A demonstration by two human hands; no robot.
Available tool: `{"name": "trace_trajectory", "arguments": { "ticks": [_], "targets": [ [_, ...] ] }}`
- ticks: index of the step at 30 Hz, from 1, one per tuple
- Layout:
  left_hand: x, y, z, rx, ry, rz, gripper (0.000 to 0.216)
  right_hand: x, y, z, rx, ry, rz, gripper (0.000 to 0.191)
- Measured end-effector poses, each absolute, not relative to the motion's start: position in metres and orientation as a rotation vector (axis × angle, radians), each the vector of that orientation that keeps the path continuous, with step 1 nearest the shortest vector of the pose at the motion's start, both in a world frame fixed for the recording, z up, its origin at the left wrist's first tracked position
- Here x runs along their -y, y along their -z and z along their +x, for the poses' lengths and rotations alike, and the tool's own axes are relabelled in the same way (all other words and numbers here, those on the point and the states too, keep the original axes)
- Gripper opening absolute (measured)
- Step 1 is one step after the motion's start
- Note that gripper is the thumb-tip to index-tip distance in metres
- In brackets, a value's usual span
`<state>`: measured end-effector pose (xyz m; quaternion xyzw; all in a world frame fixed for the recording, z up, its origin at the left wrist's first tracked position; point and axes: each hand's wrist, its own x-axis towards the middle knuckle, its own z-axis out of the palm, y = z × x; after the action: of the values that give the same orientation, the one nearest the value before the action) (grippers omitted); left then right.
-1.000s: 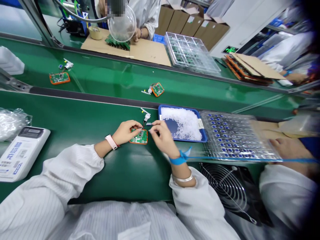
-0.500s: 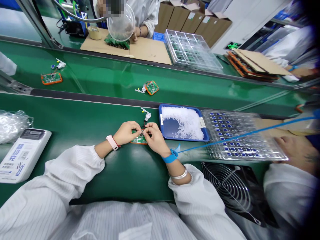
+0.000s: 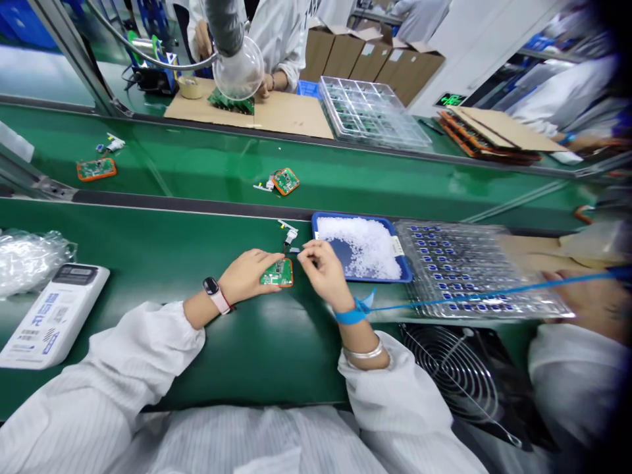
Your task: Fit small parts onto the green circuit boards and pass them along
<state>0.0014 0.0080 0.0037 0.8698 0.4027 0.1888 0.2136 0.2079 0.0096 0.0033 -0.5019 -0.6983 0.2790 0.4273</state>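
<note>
My left hand [image 3: 247, 276] is closed on the left edge of a green circuit board [image 3: 280, 272] in an orange frame, thumb below and fingers above. Just right of the board, my right hand [image 3: 322, 270] pinches thumb and forefinger together at a small flat bluish-grey piece [image 3: 295, 250]. Its details are too small to make out. Beyond the board lies a white connector part [image 3: 291, 235], with thin dark wires running toward the board. A white strip with a yellow spot [image 3: 287, 226] lies behind it.
A blue tray [image 3: 407, 271] of white granules stands right of my hands, beside clear blister trays [image 3: 494, 263] of small blue parts. A fan [image 3: 444, 368] sits at front right, a white device [image 3: 54, 316] at left. Another board [image 3: 286, 181] lies on the green strip beyond the rail.
Both hands were together over the board. My right hand has drawn away to the right with the small piece at its fingertips, while my left grips the board's edge. The view has shifted slightly.
</note>
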Motion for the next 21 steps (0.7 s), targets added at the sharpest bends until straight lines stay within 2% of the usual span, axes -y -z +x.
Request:
{"name": "trace_trajectory", "arguments": {
  "ticks": [2, 4, 7, 9, 12, 14, 18, 21],
  "targets": [
    [-0.016, -0.01, -0.001, -1.141, -0.501, 2.33, 0.067, -0.02, -0.006, 0.234, 1.666, -0.597, -1.314, 0.011],
    [-0.036, -0.019, -0.004, -1.162, -0.608, 2.002, 0.072, -0.033, -0.002, 0.264, 1.603, -0.448, -1.451, 0.009],
    [-0.085, -0.034, -0.015, -1.178, -0.885, 1.479, 0.062, -0.047, 0.011, 0.3, 1.623, -0.293, -1.672, 0.01],
    [-0.122, -0.041, -0.029, -1.243, -1.069, 1.4, 0.054, -0.052, 0.019, 0.311, 1.662, -0.263, -1.727, 0.011],
    [-0.168, -0.039, -0.061, -1.485, -1.399, 1.403, 0.058, -0.053, 0.025, 0.312, 1.701, -0.217, -1.722, 0.013],
    [-0.186, -0.029, -0.088, -1.726, -1.493, 1.52, 0.06, -0.053, 0.027, 0.309, 1.709, -0.186, -1.712, 0.013],
    [-0.198, -0.006, -0.133, -2.123, -1.154, 1.817, 0.062, -0.053, 0.028, 0.308, 1.728, -0.178, -1.706, 0.012],
    [-0.198, -0.002, -0.132, -2.193, -0.904, 2.086, 0.057, -0.053, 0.029, 0.307, 1.746, -0.178, -1.696, 0.011]
  ]
}}
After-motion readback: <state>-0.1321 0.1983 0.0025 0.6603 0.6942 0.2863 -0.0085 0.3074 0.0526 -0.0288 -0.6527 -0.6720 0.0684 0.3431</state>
